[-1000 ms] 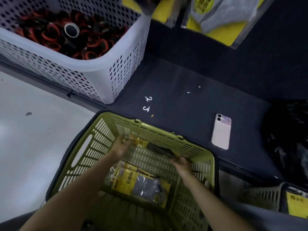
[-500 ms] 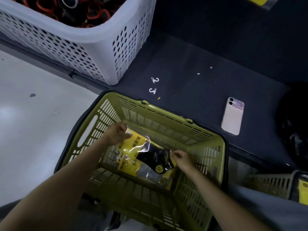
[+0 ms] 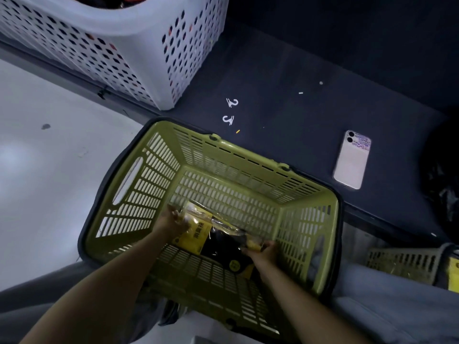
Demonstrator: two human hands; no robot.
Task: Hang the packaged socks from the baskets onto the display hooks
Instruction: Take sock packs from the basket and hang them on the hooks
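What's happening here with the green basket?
A person holds a sock pack over the floor of the green basket. The left hand grips its yellow top end and the right hand grips the other end. It is not yet hung, and no display hook is in view. A phone and two small white clips lie on the dark shelf beside a white basket.

A shop: shopping basket (image 3: 159, 184), packaged socks (image 3: 218, 240).
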